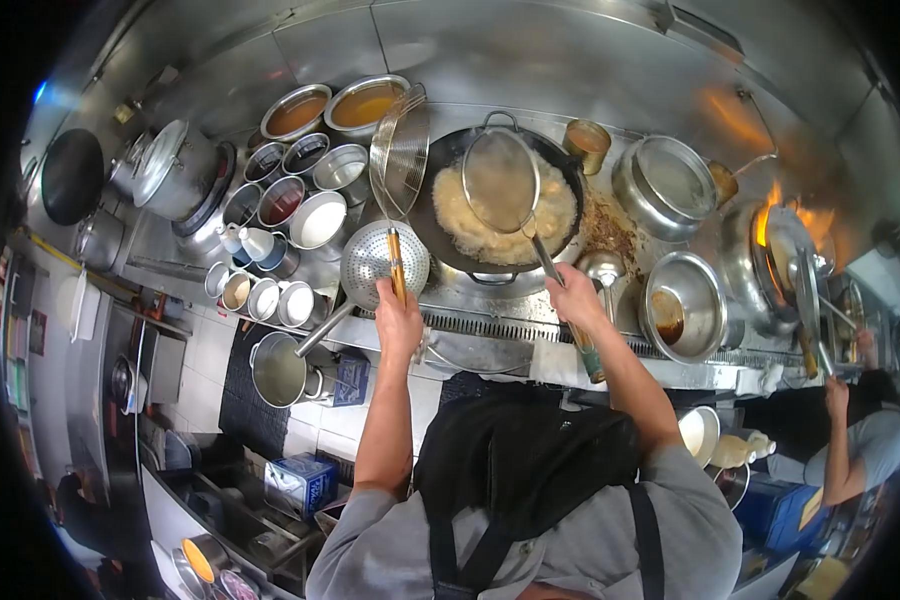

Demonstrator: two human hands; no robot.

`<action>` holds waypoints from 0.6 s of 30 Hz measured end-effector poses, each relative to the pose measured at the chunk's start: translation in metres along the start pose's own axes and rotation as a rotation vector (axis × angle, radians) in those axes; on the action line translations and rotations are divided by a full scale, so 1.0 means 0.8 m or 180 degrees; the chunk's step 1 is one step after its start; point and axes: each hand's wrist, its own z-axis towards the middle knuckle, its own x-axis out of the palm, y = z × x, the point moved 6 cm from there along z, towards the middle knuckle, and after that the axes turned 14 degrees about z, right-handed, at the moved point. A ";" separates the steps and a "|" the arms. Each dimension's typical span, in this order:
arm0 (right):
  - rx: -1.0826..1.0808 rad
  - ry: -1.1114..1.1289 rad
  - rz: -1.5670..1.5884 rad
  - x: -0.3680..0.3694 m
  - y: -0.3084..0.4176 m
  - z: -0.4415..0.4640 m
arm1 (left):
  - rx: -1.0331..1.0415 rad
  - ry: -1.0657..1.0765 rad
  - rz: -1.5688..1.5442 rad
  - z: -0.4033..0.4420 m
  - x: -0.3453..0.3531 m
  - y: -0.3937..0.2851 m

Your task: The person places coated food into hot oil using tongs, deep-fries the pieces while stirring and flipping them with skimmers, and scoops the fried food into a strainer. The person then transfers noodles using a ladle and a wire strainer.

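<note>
My left hand (398,318) is closed round the wooden handle of a wire strainer (401,150), whose basket stands upright at the left edge of the black wok (448,240). In my right hand (576,298) is the handle of a round mesh skimmer (500,180), held above the wok. Pale, bubbling food (550,225) fills the middle of the wok, partly hidden beneath the skimmer. A perforated ladle (368,262) lies left of the wok, behind the strainer's handle.
Sauce containers (281,201) and two soup pots (298,112) stand at the left. On the right are a lidded-looking steel pot (670,185), a steel bowl (685,305) and a metal ladle (602,268). Flames (770,215) rise beside a co-worker's hand (837,398) holding a utensil.
</note>
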 end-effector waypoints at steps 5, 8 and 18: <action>-0.1391 -0.0496 -0.1188 -0.022 -0.001 -0.022 | 0.0043 0.0008 -0.0110 -0.011 -0.010 0.007; -0.1279 -0.0793 -0.1093 -0.044 0.019 -0.056 | 0.0131 -0.0014 -0.0011 -0.013 -0.012 0.010; -0.1288 -0.1126 -0.0665 -0.074 0.005 -0.106 | 0.0063 -0.0086 -0.0132 -0.008 -0.015 0.005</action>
